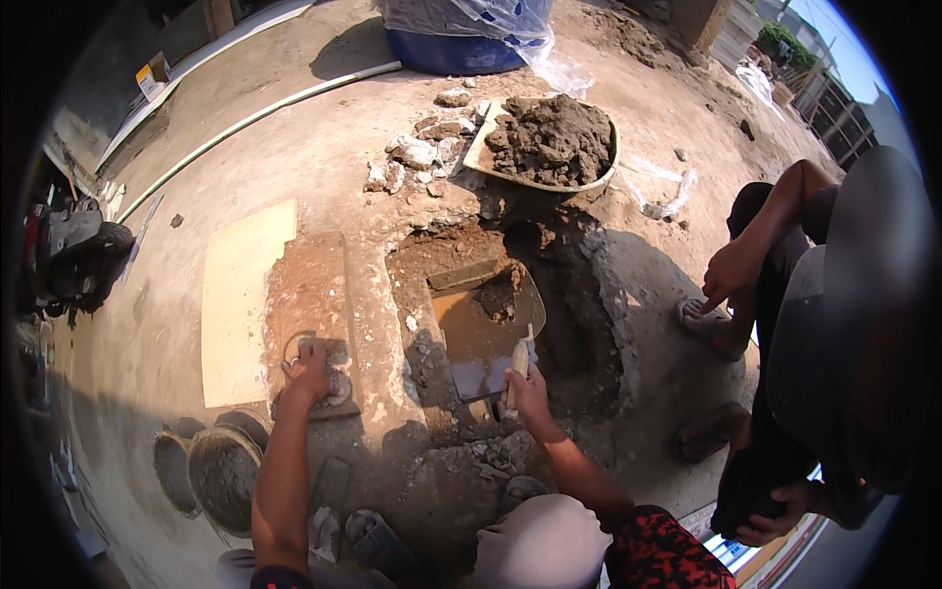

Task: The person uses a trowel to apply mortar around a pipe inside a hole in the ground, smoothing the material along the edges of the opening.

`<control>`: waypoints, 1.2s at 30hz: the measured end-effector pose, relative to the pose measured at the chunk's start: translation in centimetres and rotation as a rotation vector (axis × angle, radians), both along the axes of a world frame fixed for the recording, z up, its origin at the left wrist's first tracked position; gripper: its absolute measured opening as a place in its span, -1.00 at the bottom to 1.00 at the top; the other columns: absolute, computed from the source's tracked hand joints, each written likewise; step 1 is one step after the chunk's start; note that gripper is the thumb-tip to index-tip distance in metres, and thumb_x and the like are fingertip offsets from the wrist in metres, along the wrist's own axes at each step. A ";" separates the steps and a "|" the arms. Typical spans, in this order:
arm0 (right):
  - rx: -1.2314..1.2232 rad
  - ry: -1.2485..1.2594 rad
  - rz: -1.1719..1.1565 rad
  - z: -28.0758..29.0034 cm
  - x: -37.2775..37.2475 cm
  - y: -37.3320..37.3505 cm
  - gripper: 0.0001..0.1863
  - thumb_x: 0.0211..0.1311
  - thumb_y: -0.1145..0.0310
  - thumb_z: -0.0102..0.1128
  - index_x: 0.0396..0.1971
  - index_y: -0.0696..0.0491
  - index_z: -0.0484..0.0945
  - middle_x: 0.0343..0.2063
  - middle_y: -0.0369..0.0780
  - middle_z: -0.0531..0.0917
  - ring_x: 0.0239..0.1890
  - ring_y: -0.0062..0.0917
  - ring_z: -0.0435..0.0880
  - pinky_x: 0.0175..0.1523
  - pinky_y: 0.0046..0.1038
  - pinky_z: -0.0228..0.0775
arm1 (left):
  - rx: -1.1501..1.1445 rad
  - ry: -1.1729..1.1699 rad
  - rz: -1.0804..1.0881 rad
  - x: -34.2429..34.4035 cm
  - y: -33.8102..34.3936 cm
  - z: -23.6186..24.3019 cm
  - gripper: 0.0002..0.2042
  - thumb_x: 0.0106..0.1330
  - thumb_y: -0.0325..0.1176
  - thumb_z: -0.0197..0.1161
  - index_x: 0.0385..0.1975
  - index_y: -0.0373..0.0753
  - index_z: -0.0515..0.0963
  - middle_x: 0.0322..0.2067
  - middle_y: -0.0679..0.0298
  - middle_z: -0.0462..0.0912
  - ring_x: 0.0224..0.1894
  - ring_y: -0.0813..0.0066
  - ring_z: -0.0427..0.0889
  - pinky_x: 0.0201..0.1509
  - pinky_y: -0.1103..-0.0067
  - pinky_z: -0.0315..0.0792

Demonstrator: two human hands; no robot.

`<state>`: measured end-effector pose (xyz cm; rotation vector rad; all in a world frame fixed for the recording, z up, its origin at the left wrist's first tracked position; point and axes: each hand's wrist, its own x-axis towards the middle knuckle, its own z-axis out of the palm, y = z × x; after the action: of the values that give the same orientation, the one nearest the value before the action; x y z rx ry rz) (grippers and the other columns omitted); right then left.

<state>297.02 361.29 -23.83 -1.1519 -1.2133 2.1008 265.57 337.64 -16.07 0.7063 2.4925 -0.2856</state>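
Observation:
My left hand (308, 375) is closed at a curved loop handle (290, 344) on a reddish-brown concrete slab (312, 280). The slab lies beside a square pit, partly over a pale yellow board (235, 294). In my right hand (531, 393) is a tool with a pale wooden handle (519, 361), held over the pit's near side. I cannot make out the tool's working end. Below it, murky brown water (481, 334) stands in a rectangular chamber. A clump of wet soil (497, 302) sits at the chamber's far side.
Beyond the pit stands a tub (475, 157) heaped with mud, with broken rubble (412, 152) beside it. Buckets of grey mortar (224, 473) are at lower left. Another person (775, 245) crouches at the right edge of the pit. A blue barrel (461, 49) is at the back.

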 end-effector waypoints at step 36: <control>0.181 0.005 0.136 -5.3 9.4 -4.3 -0.73 0.18 0.42 0.13 -0.12 0.15 0.41 -0.50 -0.32 0.51 -0.52 -0.68 0.44 -0.42 -0.57 0.30 | 0.020 0.040 -0.044 -0.1 1.9 1.9 -0.24 -0.05 -0.21 0.39 0.19 -0.22 0.19 0.24 -0.12 0.17 0.17 -0.14 0.37 0.21 0.07 0.25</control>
<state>306.39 356.94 -29.09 -1.0079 -1.4831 2.0380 265.44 339.59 -14.16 0.7714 2.5231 -0.2930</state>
